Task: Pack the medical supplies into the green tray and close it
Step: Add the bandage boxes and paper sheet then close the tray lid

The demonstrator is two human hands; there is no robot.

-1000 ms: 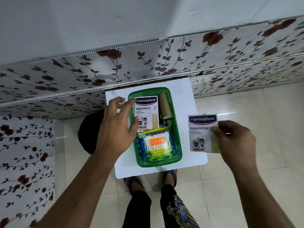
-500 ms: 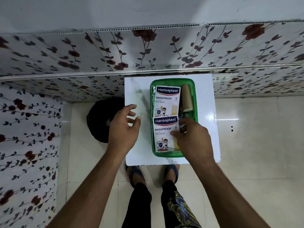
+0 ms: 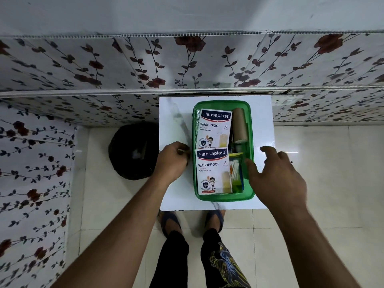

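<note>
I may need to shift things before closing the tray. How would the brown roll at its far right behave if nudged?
The brown roll is a cylinder lying on its side, so it would probably roll. The green tray wall and the upper Hansaplast box flank it, likely stopping it quickly. It looks like bandage, probably light.

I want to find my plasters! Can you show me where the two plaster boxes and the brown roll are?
Far plaster box (image 3: 215,127): head view, on its white front by the word WASHPROOF.
Near plaster box (image 3: 212,169): head view, middle of its white front.
Brown roll (image 3: 239,125): head view, middle of its side.
</note>
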